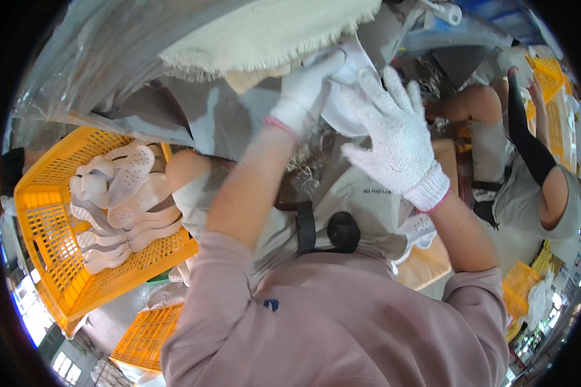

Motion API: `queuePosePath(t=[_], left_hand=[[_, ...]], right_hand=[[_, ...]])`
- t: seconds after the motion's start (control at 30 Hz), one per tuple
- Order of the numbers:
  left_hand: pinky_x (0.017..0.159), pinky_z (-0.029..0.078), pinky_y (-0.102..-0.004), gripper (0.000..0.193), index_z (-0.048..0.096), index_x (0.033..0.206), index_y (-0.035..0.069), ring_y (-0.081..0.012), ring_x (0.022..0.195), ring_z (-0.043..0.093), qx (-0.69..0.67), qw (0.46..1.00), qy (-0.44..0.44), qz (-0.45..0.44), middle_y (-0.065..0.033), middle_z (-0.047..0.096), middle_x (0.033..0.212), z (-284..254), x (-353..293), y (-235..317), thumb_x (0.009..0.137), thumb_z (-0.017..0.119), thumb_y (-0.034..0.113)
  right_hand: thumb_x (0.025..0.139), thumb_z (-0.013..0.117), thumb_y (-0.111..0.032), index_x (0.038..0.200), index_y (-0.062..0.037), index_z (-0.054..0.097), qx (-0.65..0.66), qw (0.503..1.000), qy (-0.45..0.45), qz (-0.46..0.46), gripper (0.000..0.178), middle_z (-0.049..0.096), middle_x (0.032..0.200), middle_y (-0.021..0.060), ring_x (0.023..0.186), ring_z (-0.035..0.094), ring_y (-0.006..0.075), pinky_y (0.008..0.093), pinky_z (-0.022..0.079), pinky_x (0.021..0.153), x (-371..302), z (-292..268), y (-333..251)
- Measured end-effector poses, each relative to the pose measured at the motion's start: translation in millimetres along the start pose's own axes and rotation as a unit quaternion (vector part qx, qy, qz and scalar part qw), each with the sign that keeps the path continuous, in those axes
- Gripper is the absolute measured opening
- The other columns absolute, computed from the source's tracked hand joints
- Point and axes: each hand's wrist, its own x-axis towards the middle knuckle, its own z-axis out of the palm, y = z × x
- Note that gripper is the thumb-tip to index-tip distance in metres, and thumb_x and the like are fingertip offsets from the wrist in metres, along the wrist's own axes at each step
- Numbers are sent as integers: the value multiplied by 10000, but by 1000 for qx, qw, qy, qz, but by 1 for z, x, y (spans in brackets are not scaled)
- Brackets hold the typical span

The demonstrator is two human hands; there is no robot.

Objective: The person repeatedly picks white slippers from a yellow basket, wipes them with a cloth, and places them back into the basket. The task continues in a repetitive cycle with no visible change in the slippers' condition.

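Note:
My left hand [303, 97], in a white knit glove, is closed on a white, smooth-edged piece [344, 109] that looks like a shoe sole. Its fingertips partly disappear behind the piece, close under a cream cloth [271, 39] with a frayed edge. Over the piece's right side lies my right hand [394, 129], gloved the same way. Its fingers are stretched and spread, and the fingertips reach the piece's edge; whether they press on it is hard to see. Part of the white piece is covered by both hands.
To the left a yellow crate [51, 258] holds several pale soles [132, 187], some with small holes. More soles [414, 235] lie by my right side on a tan box [432, 258]. Another person [529, 187] sits at the right. An orange crate [148, 338] stands lower left.

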Motion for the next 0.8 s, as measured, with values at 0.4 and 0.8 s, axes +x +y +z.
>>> queuePosePath(t=[0.4,0.8], left_hand=[[901,572,-467,483,599,1300,47,-309,1017,673,-309,950,8,54,-148,685,1147,-61,-38,33,1084,485,464],[968,538,-436,649,630,1255,69,-312,1079,685,-13,985,70,155,-145,709,1154,-63,-38,-1,1033,483,661]], right_hand=[[887,731,-196,1377,-162,696,213,968,51,121,493,686,1365,137,1053,741,327,414,615,878,28,4,-116],[910,729,-353,1086,-197,799,159,971,41,171,245,764,937,112,820,740,350,420,599,727,49,40,-111]])
